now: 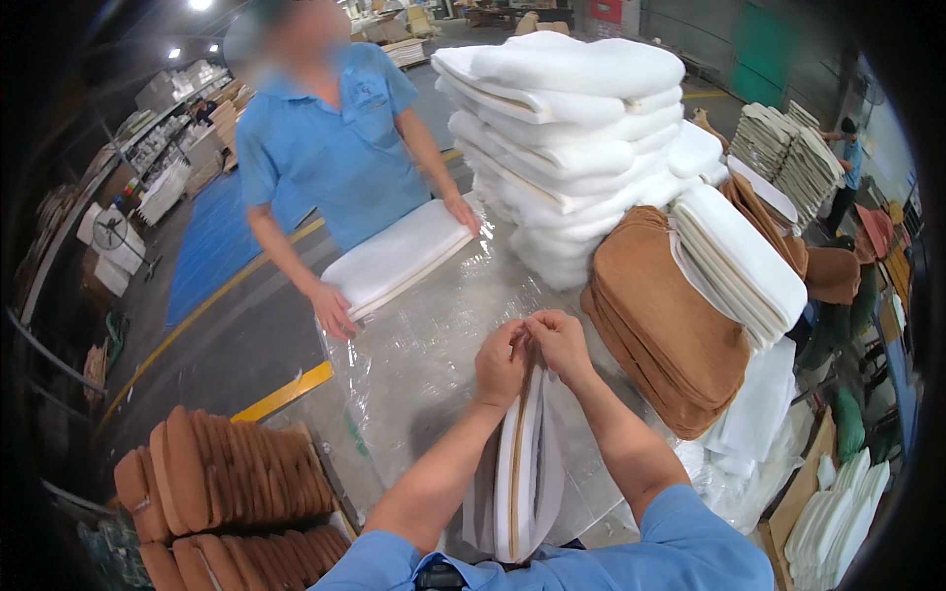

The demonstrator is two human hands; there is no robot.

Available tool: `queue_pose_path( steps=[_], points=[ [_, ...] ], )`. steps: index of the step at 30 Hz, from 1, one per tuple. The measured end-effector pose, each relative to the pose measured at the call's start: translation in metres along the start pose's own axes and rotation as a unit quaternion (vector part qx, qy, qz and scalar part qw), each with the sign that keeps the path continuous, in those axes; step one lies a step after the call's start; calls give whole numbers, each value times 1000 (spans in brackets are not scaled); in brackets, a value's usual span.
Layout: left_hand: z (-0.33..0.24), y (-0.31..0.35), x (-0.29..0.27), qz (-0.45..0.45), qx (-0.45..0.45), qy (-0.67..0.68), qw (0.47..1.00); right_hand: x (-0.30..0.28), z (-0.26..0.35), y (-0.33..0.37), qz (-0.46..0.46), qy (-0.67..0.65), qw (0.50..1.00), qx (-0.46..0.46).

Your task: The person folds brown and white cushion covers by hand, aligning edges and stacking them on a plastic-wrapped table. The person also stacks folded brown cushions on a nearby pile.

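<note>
In front of my body a grey fabric cover (550, 483) stands on edge, spread along its top. Inside it is a white cushion pad (509, 458) with a thin tan layer down its middle. My left hand (503, 364) and my right hand (560, 345) come together at the cover's far end. Both are closed, thumbs and fingertips pinching the cover's edge there; the exact bit between the fingertips is hidden. Across the table, a co-worker in a blue shirt rests both hands on the ends of a white folded pad (399, 251).
Clear plastic sheet covers the table (424, 345). A tall stack of white pads (572, 128) rises at the far right, beside brown covered cushions (670, 335) and more white pads (739, 266). Rows of brown cushions (236, 473) stand at lower left.
</note>
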State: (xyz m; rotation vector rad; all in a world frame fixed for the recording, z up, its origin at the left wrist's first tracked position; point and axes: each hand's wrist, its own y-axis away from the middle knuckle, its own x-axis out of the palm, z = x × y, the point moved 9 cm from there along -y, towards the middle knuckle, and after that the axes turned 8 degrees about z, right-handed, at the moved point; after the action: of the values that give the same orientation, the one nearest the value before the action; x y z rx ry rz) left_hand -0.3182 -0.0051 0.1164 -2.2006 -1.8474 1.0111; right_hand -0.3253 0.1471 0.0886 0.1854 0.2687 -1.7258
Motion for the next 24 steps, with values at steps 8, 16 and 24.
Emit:
queue_pose_path(
  steps=[8,16,24],
  points=[
    [15,31,-43,-125,-65,1,990,41,-8,25,56,257,963,-66],
    [156,204,-235,-399,-304,24,865,30,0,28,90,245,963,-73],
    [281,254,-294,-284,-534,75,793,32,-6,23,86,211,971,-70]
  ],
)
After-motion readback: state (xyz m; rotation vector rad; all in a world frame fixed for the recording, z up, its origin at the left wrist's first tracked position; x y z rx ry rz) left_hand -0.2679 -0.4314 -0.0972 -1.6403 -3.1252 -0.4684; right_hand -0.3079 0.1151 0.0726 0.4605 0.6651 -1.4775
